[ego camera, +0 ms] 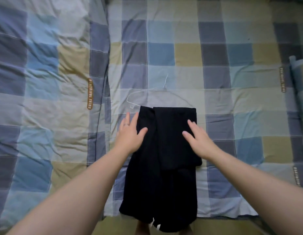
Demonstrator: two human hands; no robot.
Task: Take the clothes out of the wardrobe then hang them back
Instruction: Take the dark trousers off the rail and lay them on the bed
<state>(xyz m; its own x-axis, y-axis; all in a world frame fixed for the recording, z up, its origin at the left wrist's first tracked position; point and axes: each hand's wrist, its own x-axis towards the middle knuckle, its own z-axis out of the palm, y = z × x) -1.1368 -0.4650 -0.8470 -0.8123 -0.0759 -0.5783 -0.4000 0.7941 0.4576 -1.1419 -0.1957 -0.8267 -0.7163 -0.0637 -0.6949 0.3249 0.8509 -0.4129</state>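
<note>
A black garment (pixel 166 170) lies folded over a thin white wire hanger (pixel 135 97) on the checked bed sheet (pixel 215 82). Its lower end hangs off the bed's front edge. The hanger's hook points away from me, and its lower bar is hidden under the cloth. My left hand (pixel 130 134) lies flat at the garment's upper left edge, fingers straight, thumb on the black cloth. My right hand (pixel 197 138) lies flat on the garment's right half with fingers spread.
A rumpled checked quilt (pixel 42 99) covers the left part of the bed. A rolled blue cloth or pillow (pixel 300 75) sits at the right edge. My feet show on the floor below the bed's front edge.
</note>
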